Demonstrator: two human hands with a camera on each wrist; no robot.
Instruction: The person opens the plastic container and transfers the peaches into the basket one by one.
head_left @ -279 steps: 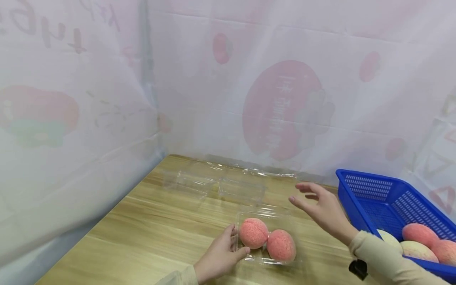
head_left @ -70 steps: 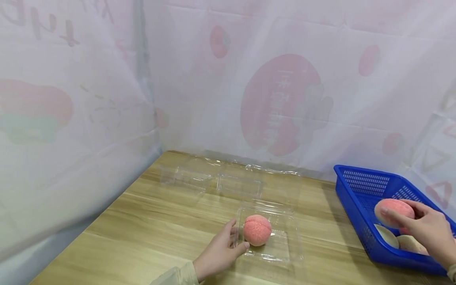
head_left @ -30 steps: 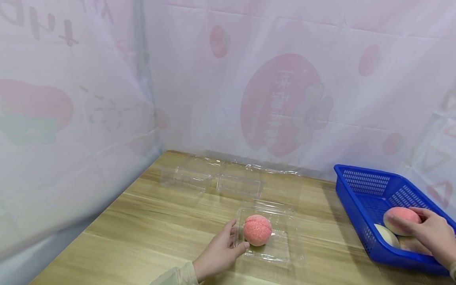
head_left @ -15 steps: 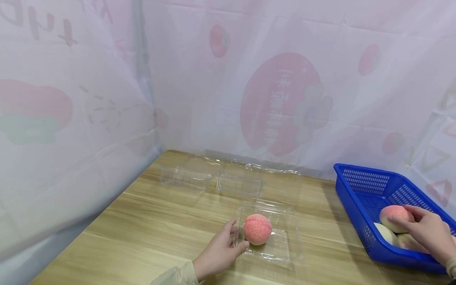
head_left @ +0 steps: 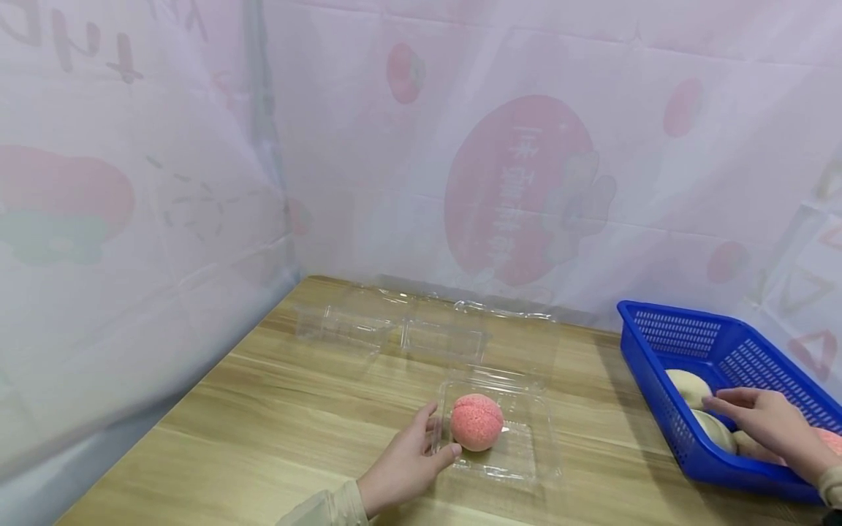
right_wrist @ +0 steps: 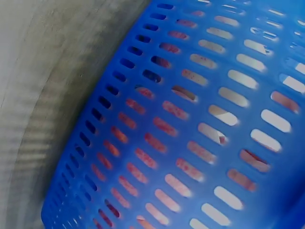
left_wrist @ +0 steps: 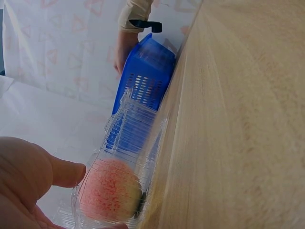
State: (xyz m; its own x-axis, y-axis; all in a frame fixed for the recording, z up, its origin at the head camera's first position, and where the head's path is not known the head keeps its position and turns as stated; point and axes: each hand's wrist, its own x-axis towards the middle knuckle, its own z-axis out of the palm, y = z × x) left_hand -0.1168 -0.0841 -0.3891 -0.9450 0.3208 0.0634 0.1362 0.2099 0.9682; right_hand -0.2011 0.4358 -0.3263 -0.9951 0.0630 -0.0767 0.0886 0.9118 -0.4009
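A pink peach (head_left: 476,422) sits in the left half of an open clear plastic clamshell box (head_left: 526,467) on the table. My left hand (head_left: 406,464) holds the box at its left side, thumb at the near corner; the left wrist view shows the thumb (left_wrist: 66,172) against the clear wall beside the peach. My right hand (head_left: 766,424) is inside the blue basket (head_left: 658,416), fingers loosely bent, grasping nothing visible. Its fingertips are close to a pale peach (head_left: 687,387). Another pale peach (head_left: 713,431) lies just below. The right wrist view shows mostly the basket's slotted wall (right_wrist: 157,124).
Several clear plastic boxes (head_left: 441,342) stand at the back of the wooden table (head_left: 263,438), against a printed cloth backdrop (head_left: 368,161). More peaches lie in the basket's near end, one pink (head_left: 830,440) partly behind the right wrist.
One of two peaches has left the box since the oldest frame. My right hand carried a peach into the basket and let go; a pale peach now shows by its left wall.
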